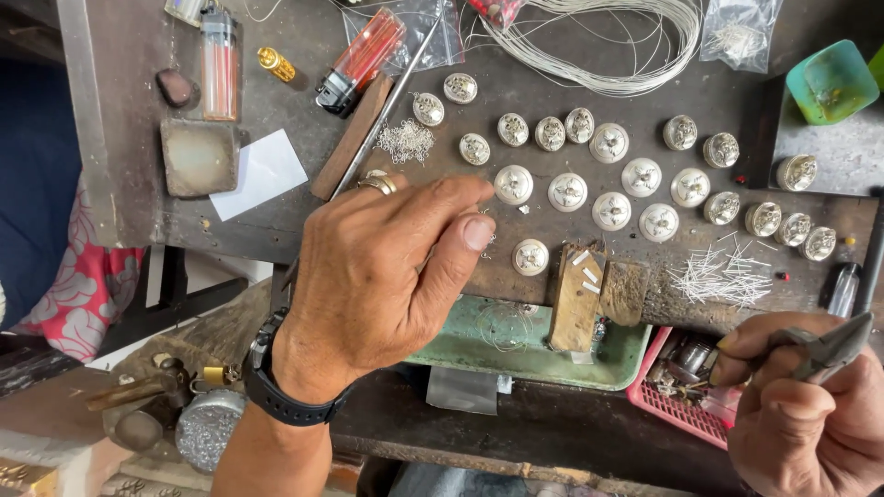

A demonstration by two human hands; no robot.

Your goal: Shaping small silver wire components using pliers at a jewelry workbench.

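My left hand point(387, 267), with a black wristwatch and a gold ring, reaches over the dark workbench point(276, 221). Its thumb and fingers are pinched together near a small silver round piece point(513, 184); whether anything is held between them is hidden. Several silver domed buttons point(610, 210) lie in rows across the bench. My right hand point(796, 405) at the lower right grips small grey pliers point(833, 348). A heap of short silver wire pins point(723, 274) lies just above it.
Two lighters point(220, 63), a coil of white wire point(599, 46), a small chain heap point(405, 140), a white card point(262, 172), a teal cup point(831, 81), a wooden bench peg point(575, 299), a green tray point(516, 354) and a pink basket point(677, 405) surround the work.
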